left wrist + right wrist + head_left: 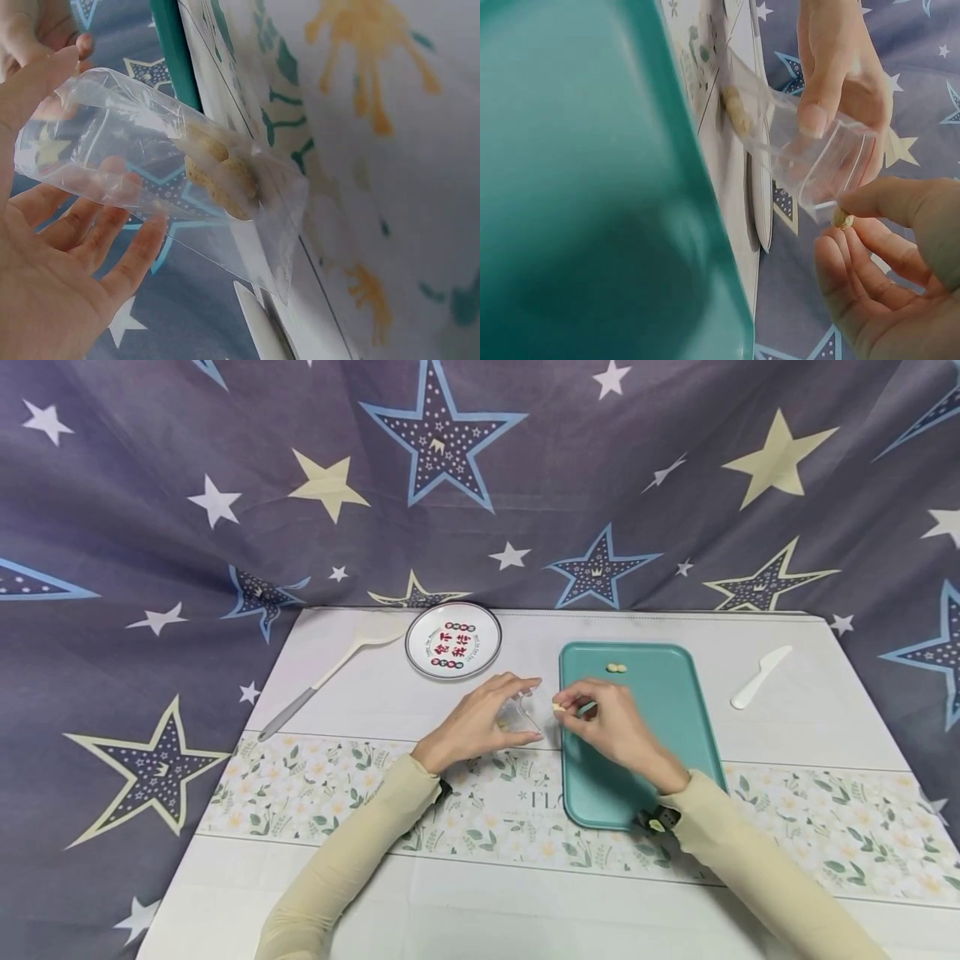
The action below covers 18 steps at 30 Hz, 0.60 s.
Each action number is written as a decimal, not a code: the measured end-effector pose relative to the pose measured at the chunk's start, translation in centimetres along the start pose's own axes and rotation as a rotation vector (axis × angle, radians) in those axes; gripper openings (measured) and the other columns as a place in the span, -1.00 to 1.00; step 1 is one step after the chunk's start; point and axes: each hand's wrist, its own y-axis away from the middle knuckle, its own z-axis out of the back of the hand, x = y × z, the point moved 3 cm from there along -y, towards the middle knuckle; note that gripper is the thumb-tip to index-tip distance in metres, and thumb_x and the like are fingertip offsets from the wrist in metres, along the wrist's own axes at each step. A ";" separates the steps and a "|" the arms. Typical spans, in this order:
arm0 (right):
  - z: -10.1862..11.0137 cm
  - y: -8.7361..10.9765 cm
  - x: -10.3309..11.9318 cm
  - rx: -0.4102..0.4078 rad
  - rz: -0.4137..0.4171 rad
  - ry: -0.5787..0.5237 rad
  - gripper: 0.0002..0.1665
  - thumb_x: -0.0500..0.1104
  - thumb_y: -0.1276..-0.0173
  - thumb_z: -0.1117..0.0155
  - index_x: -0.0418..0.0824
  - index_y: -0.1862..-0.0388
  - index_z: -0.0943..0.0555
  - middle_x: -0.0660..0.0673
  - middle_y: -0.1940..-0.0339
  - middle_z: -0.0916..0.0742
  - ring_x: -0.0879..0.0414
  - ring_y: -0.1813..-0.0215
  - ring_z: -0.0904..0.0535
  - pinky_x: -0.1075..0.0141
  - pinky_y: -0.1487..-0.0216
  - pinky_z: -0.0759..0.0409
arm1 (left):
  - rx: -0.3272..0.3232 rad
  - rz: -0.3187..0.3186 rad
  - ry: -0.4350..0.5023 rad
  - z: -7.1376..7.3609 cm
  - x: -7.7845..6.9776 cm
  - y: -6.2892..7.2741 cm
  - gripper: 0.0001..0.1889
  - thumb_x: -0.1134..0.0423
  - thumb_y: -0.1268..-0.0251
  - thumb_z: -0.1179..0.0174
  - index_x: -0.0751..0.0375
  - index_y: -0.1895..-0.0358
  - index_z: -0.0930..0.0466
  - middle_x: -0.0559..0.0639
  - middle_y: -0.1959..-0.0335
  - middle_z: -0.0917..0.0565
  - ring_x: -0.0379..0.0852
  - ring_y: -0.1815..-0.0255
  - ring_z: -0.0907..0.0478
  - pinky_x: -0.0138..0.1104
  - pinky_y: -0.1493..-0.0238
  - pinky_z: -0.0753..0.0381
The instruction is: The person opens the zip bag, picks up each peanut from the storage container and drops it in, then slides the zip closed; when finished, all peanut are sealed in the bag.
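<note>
My left hand [472, 718] holds a clear plastic bag [127, 142] by its mouth, thumb on one side and fingers on the other, so the mouth stands wide. Several tan peanuts [217, 176] lie at the bottom of the bag. Between thumb and fingertips my right hand [611, 722] pinches one small peanut [842, 220], right at the bag's mouth in the right wrist view. Below that hand lies a teal tray [660, 743]. Another peanut [617, 668] rests near the tray's far edge.
Behind my left hand sits a white plate [480, 660] with red lettering. A spatula [330, 675] with a grey handle lies at the left. Right of the tray is a white plastic knife [761, 677]. A star-patterned cloth [465, 552] hangs along the table's back edge.
</note>
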 end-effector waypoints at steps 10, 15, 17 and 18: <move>-1.2 -0.6 1.2 0.020 0.021 -0.056 -0.87 -0.29 -0.36 -0.47 -0.22 0.12 -0.78 -0.15 0.19 -0.81 0.05 0.21 -0.77 0.24 0.18 -0.82 | 0.001 0.001 0.016 -0.2 -0.2 0.0 -0.14 -0.13 -0.16 -0.53 0.03 -0.51 -0.42 -0.10 -0.18 -0.62 -0.13 -0.24 -0.57 -0.13 -0.31 -0.65; -1.6 -0.6 1.4 0.023 0.035 -0.066 -0.90 -0.26 -0.37 -0.48 -0.21 0.15 -0.78 -0.13 0.22 -0.82 0.05 0.22 -0.78 0.20 0.19 -0.82 | 0.005 -0.003 0.014 -0.2 -0.3 0.0 -0.14 -0.11 -0.17 -0.54 0.04 -0.52 -0.42 -0.04 -0.20 -0.62 -0.11 -0.26 -0.56 -0.11 -0.34 -0.64; -1.7 -0.6 1.3 0.029 0.033 -0.063 -0.90 -0.26 -0.37 -0.47 -0.20 0.15 -0.78 -0.12 0.23 -0.82 0.06 0.23 -0.77 0.19 0.18 -0.82 | 0.004 -0.006 0.010 -0.2 -0.3 0.0 -0.14 -0.11 -0.17 -0.53 0.05 -0.52 -0.41 -0.04 -0.20 -0.62 -0.10 -0.26 -0.57 -0.11 -0.34 -0.64; -1.7 -0.6 1.3 0.033 0.029 -0.060 -0.90 -0.26 -0.37 -0.48 -0.20 0.16 -0.78 -0.12 0.23 -0.82 0.07 0.23 -0.77 0.19 0.18 -0.82 | 0.003 -0.007 0.009 -0.1 -0.3 0.0 -0.14 -0.11 -0.17 -0.53 0.05 -0.52 -0.41 -0.05 -0.19 -0.62 -0.10 -0.25 -0.57 -0.12 -0.34 -0.64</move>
